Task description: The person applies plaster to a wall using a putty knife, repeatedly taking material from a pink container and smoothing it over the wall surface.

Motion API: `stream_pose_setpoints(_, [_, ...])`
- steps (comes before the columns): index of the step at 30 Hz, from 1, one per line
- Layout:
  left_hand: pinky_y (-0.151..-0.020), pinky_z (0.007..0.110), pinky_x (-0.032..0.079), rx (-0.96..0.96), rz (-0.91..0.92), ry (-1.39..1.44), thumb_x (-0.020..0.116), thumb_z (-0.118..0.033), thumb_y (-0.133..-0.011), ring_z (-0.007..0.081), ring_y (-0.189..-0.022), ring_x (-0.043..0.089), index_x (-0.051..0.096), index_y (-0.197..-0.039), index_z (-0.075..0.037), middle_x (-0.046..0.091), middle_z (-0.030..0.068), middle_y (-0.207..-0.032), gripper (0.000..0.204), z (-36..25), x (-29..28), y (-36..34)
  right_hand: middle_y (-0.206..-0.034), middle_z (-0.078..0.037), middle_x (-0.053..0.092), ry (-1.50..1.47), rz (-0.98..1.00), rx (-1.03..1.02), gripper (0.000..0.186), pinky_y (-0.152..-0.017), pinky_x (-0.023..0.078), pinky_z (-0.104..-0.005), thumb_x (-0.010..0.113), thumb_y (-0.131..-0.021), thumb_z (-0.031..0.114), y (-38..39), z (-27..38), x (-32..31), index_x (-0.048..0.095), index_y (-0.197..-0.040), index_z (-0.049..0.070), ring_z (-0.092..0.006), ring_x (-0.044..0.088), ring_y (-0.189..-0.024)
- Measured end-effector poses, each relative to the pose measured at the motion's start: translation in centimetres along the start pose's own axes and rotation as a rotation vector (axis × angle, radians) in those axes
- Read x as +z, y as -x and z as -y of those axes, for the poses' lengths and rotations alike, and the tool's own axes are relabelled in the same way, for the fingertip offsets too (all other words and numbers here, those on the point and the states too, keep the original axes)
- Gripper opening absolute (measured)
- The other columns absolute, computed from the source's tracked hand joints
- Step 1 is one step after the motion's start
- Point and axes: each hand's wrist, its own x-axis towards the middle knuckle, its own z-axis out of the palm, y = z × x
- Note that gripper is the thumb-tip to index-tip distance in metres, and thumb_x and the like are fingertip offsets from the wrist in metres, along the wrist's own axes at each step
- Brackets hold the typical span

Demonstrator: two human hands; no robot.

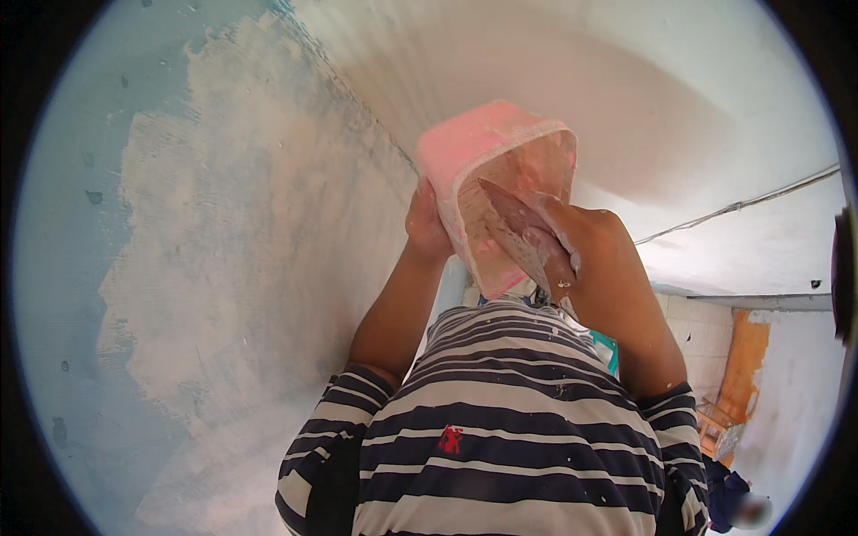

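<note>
- Pink tub (465, 147) is doing the carrying here, held up by the left hand (429, 223) at its side, tipped so the mouth faces the person
- Inside walls are pretty gunked up with pale paste (525, 168)
- Flat scraper (511, 230) pokes into the mouth, gripped by the right hand (561, 234), can't tell if it's touching the tub

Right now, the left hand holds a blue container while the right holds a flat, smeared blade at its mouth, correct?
Not quite: the head view shows the container is pink, not blue. The left hand does hold it, and the right hand holds a flat, smeared blade at its mouth.
</note>
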Motion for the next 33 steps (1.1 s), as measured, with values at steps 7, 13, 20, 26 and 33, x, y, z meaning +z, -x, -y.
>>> stream_pose_setpoints(7, [-0.111,0.047,0.037,-0.100,-0.254,-0.100,0.034,-0.050,-0.102,0.0341,-0.135,0.044,0.036,-0.148,0.000,0.044,0.0196,-0.147,0.068,0.8,-0.9,0.4,-0.082,-0.027,0.062,-0.116,-0.038,-0.042,0.036,-0.068,0.051,-0.0325,0.055,-0.082,-0.007,-0.1,-0.3,1.2,0.060,-0.118,-0.004,-0.0429,0.062,-0.070])
stream_pose_setpoints(13, [-0.111,0.047,0.037,0.083,-0.023,-0.045,0.033,-0.049,-0.102,0.0345,-0.135,0.045,0.035,-0.148,0.001,0.044,0.0202,-0.148,0.068,0.5,-0.6,-1.4,-0.097,-0.018,0.071,-0.428,-0.113,0.016,0.032,-0.083,0.051,-0.0285,0.057,-0.091,0.000,0.3,-0.3,0.5,0.060,-0.122,-0.006,-0.0194,0.069,-0.089])
stream_pose_setpoints(20, [-0.108,0.046,0.041,0.100,-0.207,-0.067,0.031,-0.050,-0.102,0.0334,-0.132,0.049,0.037,-0.147,0.000,0.047,0.0192,-0.146,0.067,0.7,1.3,-1.4,-0.115,-0.014,0.068,-0.916,-0.384,0.177,0.040,-0.092,0.049,-0.0294,0.063,-0.093,0.009,2.1,-4.8,0.9,0.056,-0.131,-0.003,-0.0169,0.064,-0.105])
stream_pose_setpoints(26, [-0.103,0.044,0.046,0.036,-0.354,-0.189,0.030,-0.048,-0.103,0.0298,-0.124,0.054,0.042,-0.144,-0.005,0.053,0.0154,-0.138,0.060,1.2,2.1,-0.8,-0.117,-0.014,0.065,-1.411,-0.377,0.235,0.046,-0.093,0.050,-0.0300,0.064,-0.090,0.005,3.2,-6.4,0.9,0.047,-0.132,0.000,-0.0196,0.064,-0.106])
stream_pose_setpoints(33, [-0.105,0.046,0.045,-0.146,-0.534,-0.031,0.031,-0.050,-0.102,0.0315,-0.125,0.054,0.041,-0.144,-0.005,0.052,0.0146,-0.140,0.062,4.6,4.0,-0.4,-0.089,0.000,0.053,-1.472,-0.384,0.419,0.042,-0.056,0.040,-0.0226,0.068,-0.084,0.002,5.1,-6.2,-1.6,0.048,-0.121,0.004,-0.0095,0.048,-0.066])
